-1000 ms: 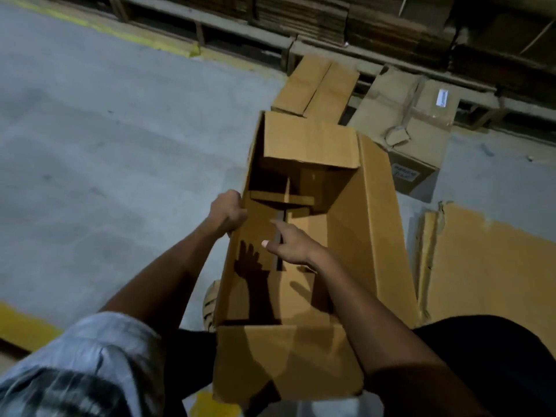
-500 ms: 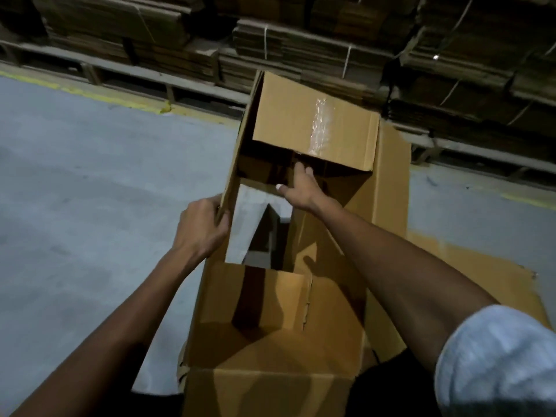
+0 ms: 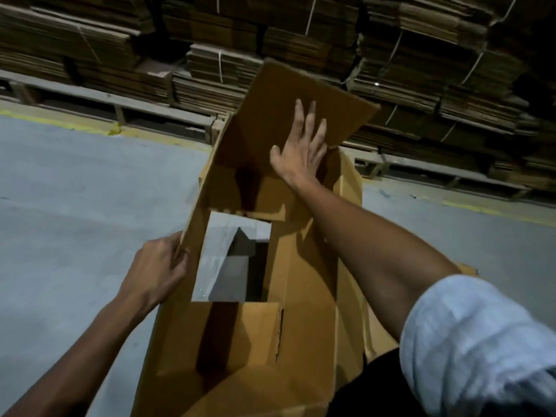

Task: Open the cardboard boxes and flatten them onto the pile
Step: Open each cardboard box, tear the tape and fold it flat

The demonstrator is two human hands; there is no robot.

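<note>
A brown cardboard box [image 3: 310, 284] is held in front of me, open at both ends, so the grey floor shows through its middle. My left hand [image 3: 156, 269] grips the box's left wall, fingers curled over the edge. My right hand [image 3: 304, 145] reaches through the box and presses flat, fingers spread, against the far flap [image 3: 270, 115], which is tilted up and away. A near flap [image 3: 240, 332] lies folded across the bottom of the view.
Tied bundles of flattened cardboard [image 3: 210, 70] are stacked on wooden pallets [image 3: 126, 103] along the back. Grey concrete floor [image 3: 75, 206] spreads to the left, with a yellow line [image 3: 90, 127] near the pallets. A flat cardboard sheet [image 3: 469, 270] peeks out behind my right arm.
My right hand has moved from inside the box up onto the far flap and pushed it outward. The view has tilted up towards the stacked bundles. My left hand keeps its grip.
</note>
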